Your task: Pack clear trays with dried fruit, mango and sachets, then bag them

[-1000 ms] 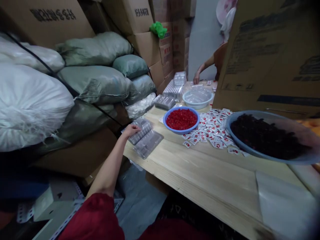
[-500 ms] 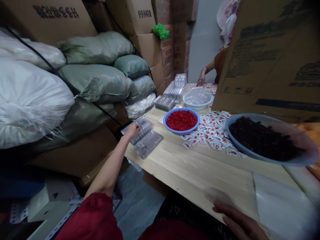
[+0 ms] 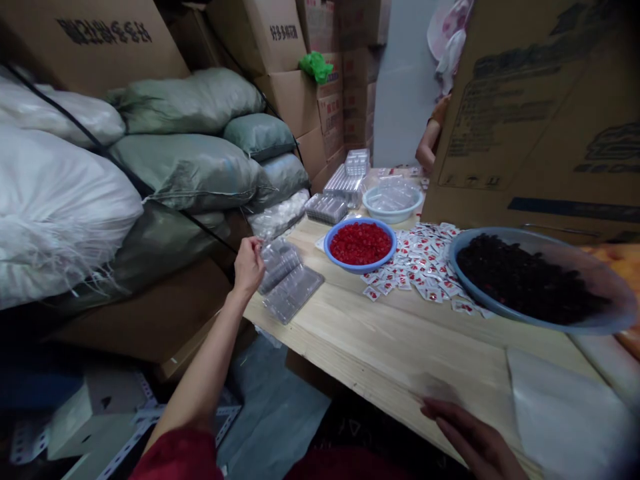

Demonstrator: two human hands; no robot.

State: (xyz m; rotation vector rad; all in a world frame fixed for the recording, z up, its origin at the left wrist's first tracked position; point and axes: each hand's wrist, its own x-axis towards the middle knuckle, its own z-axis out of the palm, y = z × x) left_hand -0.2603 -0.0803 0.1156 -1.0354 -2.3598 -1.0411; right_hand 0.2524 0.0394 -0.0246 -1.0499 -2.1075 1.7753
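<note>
At the table's point(image 3: 380, 333) left end, the left hand point(image 3: 249, 268) was curled by the edge of a clear tray point(image 3: 295, 293); I could not tell if its fingers had hold of it. Well apart, the right hand point(image 3: 473, 430) hung loosely open by the near edge. The tray was thin, bumpy plastic, lying unfolded on smooth wood. Beyond it sat a round blue bowl point(image 3: 360, 269) of lumpy red bits point(image 3: 361, 241), beside flat, shiny packets point(image 3: 417, 257).

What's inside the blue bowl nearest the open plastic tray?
Many small red pieces lie in the blue bowl. Only the top layer shows; its bottom and anything deeper are covered.
</note>
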